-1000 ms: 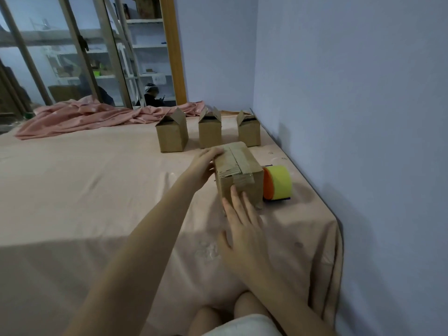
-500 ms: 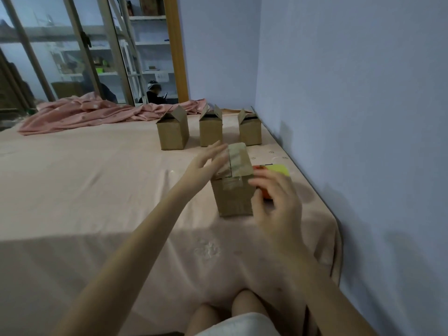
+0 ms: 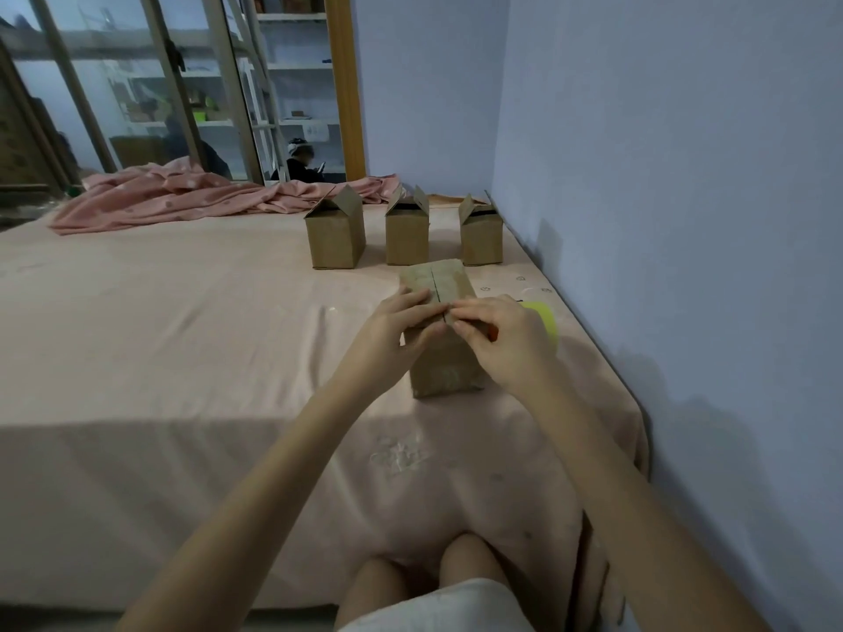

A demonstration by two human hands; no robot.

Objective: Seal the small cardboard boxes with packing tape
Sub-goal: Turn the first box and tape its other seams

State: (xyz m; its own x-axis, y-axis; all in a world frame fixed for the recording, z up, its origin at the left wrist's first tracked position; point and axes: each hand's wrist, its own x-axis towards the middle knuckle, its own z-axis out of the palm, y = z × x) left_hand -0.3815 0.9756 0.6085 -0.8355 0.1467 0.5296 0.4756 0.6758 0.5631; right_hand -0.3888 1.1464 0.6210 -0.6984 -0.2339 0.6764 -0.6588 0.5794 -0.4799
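A small cardboard box (image 3: 444,371) stands upright on the pink-covered table (image 3: 182,358), its top flaps folded down with the seam showing between them. My left hand (image 3: 401,321) grips the near left edge of its top, fingers on the flap and thumb down the front. My right hand (image 3: 502,339) pinches the near right edge of the top with curled fingers. A yellow roll of packing tape on an orange dispenser (image 3: 545,319) lies just right of the box, mostly hidden behind my right hand.
Three more small boxes (image 3: 335,234) (image 3: 407,234) (image 3: 481,237) stand in a row behind, flaps up. A crumpled pink blanket (image 3: 182,198) lies at the far left. The wall (image 3: 661,221) runs close along the table's right edge.
The box was tipped from lying to upright. My right hand came up from its front face to the top, and both hands now hold the flaps down.
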